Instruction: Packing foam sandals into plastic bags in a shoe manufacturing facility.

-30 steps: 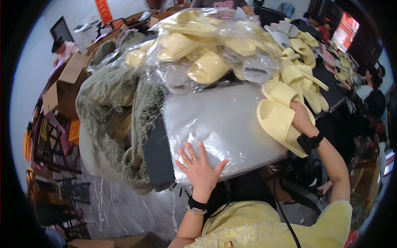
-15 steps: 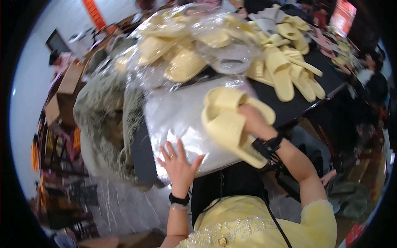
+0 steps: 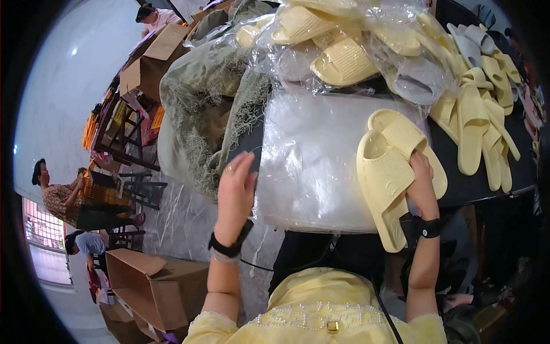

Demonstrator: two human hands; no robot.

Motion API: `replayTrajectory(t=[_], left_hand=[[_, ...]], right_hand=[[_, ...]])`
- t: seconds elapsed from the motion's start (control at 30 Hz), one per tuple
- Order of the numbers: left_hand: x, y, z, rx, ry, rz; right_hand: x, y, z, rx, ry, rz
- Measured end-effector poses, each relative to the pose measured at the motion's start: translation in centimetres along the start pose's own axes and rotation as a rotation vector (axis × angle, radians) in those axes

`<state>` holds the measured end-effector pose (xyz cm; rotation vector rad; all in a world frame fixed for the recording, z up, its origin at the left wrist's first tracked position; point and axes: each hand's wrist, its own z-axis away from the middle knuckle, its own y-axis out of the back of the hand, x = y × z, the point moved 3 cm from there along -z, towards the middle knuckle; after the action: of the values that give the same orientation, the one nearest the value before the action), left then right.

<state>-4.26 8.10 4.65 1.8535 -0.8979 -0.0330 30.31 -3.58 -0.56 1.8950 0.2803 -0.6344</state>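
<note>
My right hand (image 3: 423, 178) grips a pair of pale yellow slippers (image 3: 387, 172), its fingers inside the strap of one of them. The pair is over the right part of a stack of clear plastic bags (image 3: 315, 155) on the dark table. My left hand (image 3: 236, 189) is raised beside the left edge of the bags, fingers apart and holding nothing. Beyond the stack lies a heap of bagged yellow slippers (image 3: 344, 62) with some grey ones (image 3: 420, 80). To the right, loose yellow slippers (image 3: 473, 129) lie on the table.
A frayed green woven sack (image 3: 189, 114) stands open to the left of the table. Cardboard boxes (image 3: 166, 286) sit on the floor at lower left, and another box (image 3: 153, 60) is farther back. Several people are at the left, one standing person (image 3: 63, 198) near stools.
My left hand has lifted off the bags and moved to their left edge. My right hand still holds the slippers. The view has swung left, bringing more people and boxes into sight.
</note>
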Motion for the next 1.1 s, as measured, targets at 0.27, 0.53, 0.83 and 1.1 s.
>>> replayTrajectory(t=[0.27,0.53,0.83,1.1], left_hand=[[-5.5,-3.3,-3.7,-0.13,0.133,0.065],[-16.8,3.1,4.8,0.404,0.747,0.615],[-28.7,7.4,30.2,1.137,1.324,1.178],[-36.2,7.9,40.6,1.07,1.105,0.732]], right_hand=[[0.2,0.0,0.1,0.038,0.007,-0.021],[-0.4,0.4,-0.1,0.032,0.024,-0.069],[0.0,0.2,-0.1,-0.008,-0.02,-0.031],[-0.9,0.1,-0.2,-0.038,-0.012,-0.075]])
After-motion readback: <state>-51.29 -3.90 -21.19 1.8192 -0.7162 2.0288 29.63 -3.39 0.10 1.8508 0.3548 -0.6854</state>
